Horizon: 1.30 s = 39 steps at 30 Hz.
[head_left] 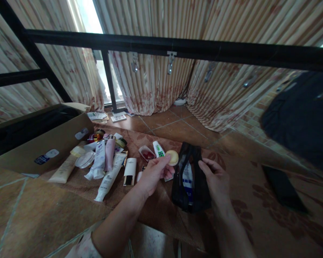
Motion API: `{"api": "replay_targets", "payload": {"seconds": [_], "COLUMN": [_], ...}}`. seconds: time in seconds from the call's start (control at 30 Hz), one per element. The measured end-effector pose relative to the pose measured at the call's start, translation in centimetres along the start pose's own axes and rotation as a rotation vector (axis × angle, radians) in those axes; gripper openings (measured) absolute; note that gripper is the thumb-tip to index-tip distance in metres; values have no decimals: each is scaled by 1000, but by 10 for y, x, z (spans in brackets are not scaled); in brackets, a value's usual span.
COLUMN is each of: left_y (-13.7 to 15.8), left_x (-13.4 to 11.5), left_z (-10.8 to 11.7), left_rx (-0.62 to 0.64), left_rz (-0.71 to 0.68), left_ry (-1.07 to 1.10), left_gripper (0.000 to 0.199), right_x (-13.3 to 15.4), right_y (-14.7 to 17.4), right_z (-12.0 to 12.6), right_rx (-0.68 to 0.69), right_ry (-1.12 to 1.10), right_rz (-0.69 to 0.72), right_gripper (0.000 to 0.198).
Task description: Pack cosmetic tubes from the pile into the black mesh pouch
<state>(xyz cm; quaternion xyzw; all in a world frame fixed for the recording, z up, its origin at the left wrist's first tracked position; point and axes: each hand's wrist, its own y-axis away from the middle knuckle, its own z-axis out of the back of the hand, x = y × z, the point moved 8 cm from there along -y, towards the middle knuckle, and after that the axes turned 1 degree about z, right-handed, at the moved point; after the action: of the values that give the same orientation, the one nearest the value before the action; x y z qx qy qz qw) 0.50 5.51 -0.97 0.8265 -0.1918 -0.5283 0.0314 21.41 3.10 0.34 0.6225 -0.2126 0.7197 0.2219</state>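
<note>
Between the thumb and fingers of my left hand (156, 172) is a small round jar with a pale yellow top (172, 157). It is held just left of a black mesh pouch (179, 193), which stands open. Inside the pouch a white and blue tube (187, 179) shows. My right hand (215, 177) pinches the pouch's right edge. Behind my left hand lie a white and green tube (158, 148) and a clear container with dark red contents (146, 153). To its left is a white bottle with a gold end (130, 172).
A pile of cosmetic tubes (99, 157) and jars lies on the brown patterned cloth (156, 215). At the left is a cardboard box (59, 143) with black material inside. A dark flat object (284, 188) rests at the right. A black metal bar (177, 48) crosses above, before curtains (156, 82).
</note>
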Motion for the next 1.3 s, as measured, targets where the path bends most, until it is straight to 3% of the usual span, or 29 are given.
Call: {"api": "replay_targets", "payload": {"seconds": [1.3], "left_y": [1], "left_x": [0], "left_z": [-2], "left_rx": [55], "left_rz": [-23], "left_ry": [-1], "left_gripper": [30], "right_x": [0], "right_y": [1], "right_z": [-2], "right_rx": [18], "right_ry": [-26], "right_rz": [-22], "right_gripper": [35]}}
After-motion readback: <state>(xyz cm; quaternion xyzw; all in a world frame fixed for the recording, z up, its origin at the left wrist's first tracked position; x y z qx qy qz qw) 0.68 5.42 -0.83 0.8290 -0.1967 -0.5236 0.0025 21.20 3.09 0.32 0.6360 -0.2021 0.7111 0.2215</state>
